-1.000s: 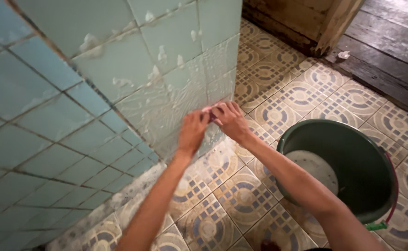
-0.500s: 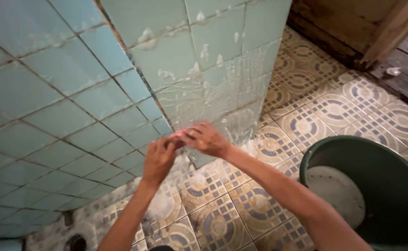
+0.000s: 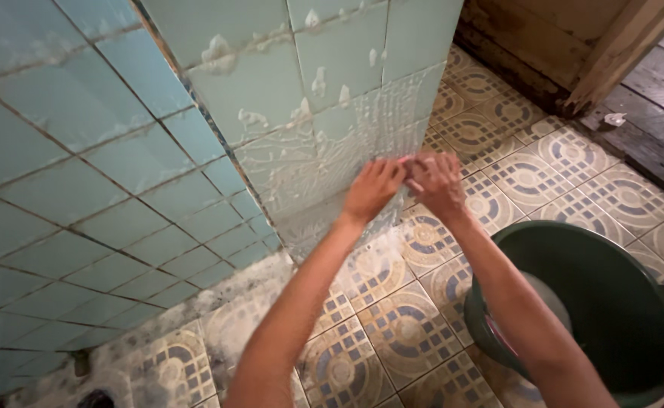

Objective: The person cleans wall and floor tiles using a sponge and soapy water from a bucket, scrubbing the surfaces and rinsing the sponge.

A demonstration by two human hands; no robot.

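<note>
Hands (image 3: pixel 407 185) together, pressed on soapy wall (image 3: pixel 324 143)

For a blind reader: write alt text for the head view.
Two bare hands, left hand and right hand, press together against a soapy pale green tiled wall, with something small and pinkish between the fingers. A dark green round plastic bucket stands on the patterned tile floor at right.

I see no packages, labels, signs or screens here; my view takes in nothing of that kind on wall or floor.
</note>
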